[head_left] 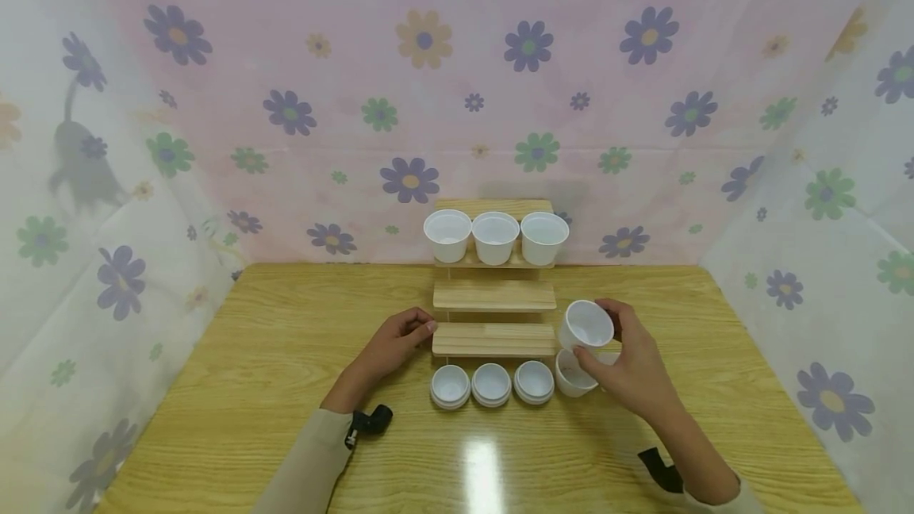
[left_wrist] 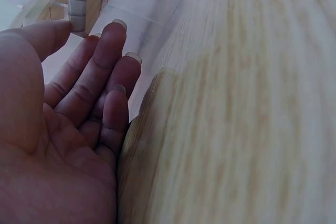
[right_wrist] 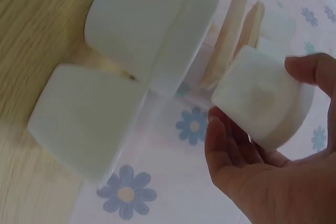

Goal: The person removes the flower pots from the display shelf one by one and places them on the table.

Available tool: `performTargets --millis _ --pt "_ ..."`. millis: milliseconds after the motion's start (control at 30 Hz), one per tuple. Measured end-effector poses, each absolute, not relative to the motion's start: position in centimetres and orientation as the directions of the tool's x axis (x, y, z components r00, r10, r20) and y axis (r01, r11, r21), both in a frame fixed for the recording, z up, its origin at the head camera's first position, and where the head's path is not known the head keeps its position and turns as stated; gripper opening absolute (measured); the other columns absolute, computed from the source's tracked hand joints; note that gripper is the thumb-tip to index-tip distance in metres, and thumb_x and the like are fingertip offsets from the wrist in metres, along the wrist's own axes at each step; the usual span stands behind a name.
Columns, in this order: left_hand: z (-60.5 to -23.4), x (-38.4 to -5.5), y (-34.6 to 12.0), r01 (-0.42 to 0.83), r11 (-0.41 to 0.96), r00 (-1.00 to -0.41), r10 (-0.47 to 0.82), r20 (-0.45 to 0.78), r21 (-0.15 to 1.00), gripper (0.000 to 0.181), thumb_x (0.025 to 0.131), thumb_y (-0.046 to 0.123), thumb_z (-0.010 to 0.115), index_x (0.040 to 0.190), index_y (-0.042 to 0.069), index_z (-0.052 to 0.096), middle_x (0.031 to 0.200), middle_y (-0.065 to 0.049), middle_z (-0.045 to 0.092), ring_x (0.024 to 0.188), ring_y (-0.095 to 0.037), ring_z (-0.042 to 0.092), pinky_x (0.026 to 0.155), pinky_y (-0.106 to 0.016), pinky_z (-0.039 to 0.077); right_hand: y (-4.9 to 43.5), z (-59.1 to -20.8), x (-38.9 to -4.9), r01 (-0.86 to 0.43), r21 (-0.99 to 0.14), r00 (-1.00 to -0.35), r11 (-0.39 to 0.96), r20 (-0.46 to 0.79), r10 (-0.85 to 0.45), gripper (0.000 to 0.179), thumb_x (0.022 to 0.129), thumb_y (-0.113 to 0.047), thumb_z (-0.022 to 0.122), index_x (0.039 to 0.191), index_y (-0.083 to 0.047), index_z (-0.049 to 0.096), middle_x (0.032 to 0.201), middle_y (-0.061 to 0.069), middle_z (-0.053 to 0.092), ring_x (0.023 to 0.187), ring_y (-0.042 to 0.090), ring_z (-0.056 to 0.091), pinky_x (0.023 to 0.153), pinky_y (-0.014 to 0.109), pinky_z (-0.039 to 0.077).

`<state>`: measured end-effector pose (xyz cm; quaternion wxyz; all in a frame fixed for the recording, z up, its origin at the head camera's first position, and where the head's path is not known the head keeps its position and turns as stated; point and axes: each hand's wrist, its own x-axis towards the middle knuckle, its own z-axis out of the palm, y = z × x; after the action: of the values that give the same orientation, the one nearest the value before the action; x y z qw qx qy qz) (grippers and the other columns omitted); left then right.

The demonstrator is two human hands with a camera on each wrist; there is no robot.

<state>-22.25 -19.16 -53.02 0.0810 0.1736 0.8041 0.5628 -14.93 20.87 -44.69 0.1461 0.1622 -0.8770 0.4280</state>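
A small white plastic cup [head_left: 588, 324] is gripped by my right hand [head_left: 635, 363], with the thumb on one side and the fingers on the other. In the right wrist view the same cup [right_wrist: 260, 98] is held tilted, apart from two white cups standing on the table. One of these cups [head_left: 574, 375] shows below the held one; the other is mostly hidden behind my hand. My left hand [head_left: 400, 343] touches the left end of a tiered wooden display stand [head_left: 493, 339]. In the left wrist view its thumb meets the wooden step end [left_wrist: 77, 3], fingers lying beside the clear side panel.
Three white cups [head_left: 495, 238] stand in a row on the top tier. Three shorter white cups [head_left: 491, 385] line up on the table [head_left: 321, 292] before the stand. A flowered cloth [head_left: 428, 125] hangs behind and at both sides.
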Motion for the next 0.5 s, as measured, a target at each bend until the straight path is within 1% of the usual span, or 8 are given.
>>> performTargets --millis 167,200,267,400,500 --pt "-53.1 -22.3 -19.1 0.197 0.311 -0.925 0.372 0.071 0.93 0.024 0.112 0.03 0.058 0.115 0.009 0.069 0.098 -0.014 0.07 0.092 -0.034 0.064 0.083 -0.038 0.053 21.7 -44.4 -15.0 -0.397 -0.694 -0.913 0.601 0.368 -0.178 0.071 0.086 -0.005 0.088 0.142 0.006 0.046 0.126 0.017 0.064 0.11 0.031 0.066 0.091 0.022 0.053" --pt "-53.1 -22.3 -19.1 0.198 0.31 -0.925 0.372 0.073 0.93 0.023 0.112 0.03 0.058 0.115 0.009 0.069 0.098 -0.014 0.07 0.092 -0.034 0.064 0.083 -0.038 0.053 21.8 -44.4 -15.0 -0.393 -0.695 -0.915 0.603 0.361 -0.179 0.071 0.086 -0.005 0.087 0.143 0.007 0.046 0.126 0.018 0.064 0.11 0.031 0.066 0.091 0.023 0.053" --pt "-53.1 -22.3 -19.1 0.199 0.31 -0.925 0.372 0.074 0.93 0.023 0.112 0.03 0.058 0.115 0.01 0.069 0.098 -0.014 0.07 0.092 -0.034 0.064 0.083 -0.038 0.052 22.1 -44.2 -15.1 -0.387 -0.694 -0.918 0.607 0.351 -0.184 0.072 0.086 -0.005 0.087 0.144 0.007 0.045 0.126 0.019 0.064 0.111 0.032 0.065 0.09 0.022 0.053" --pt "-53.1 -22.2 -19.2 0.202 0.303 -0.924 0.374 0.078 0.931 0.023 0.112 0.029 0.058 0.115 0.01 0.069 0.098 -0.015 0.07 0.091 -0.033 0.064 0.083 -0.037 0.052 22.7 -44.1 -15.2 -0.39 -0.678 -0.918 0.622 0.342 -0.203 0.073 0.086 -0.003 0.086 0.146 0.007 0.045 0.129 0.02 0.064 0.111 0.032 0.064 0.088 0.015 0.05" --pt "-53.1 -22.2 -19.2 0.207 0.302 -0.922 0.378 0.082 0.931 0.023 0.113 0.029 0.057 0.115 0.01 0.069 0.098 -0.015 0.07 0.091 -0.032 0.063 0.082 -0.036 0.052 23.1 -44.0 -15.4 -0.411 -0.657 -0.908 0.632 0.356 -0.221 0.072 0.085 -0.002 0.086 0.146 0.006 0.048 0.129 0.019 0.064 0.11 0.031 0.064 0.087 0.016 0.05"
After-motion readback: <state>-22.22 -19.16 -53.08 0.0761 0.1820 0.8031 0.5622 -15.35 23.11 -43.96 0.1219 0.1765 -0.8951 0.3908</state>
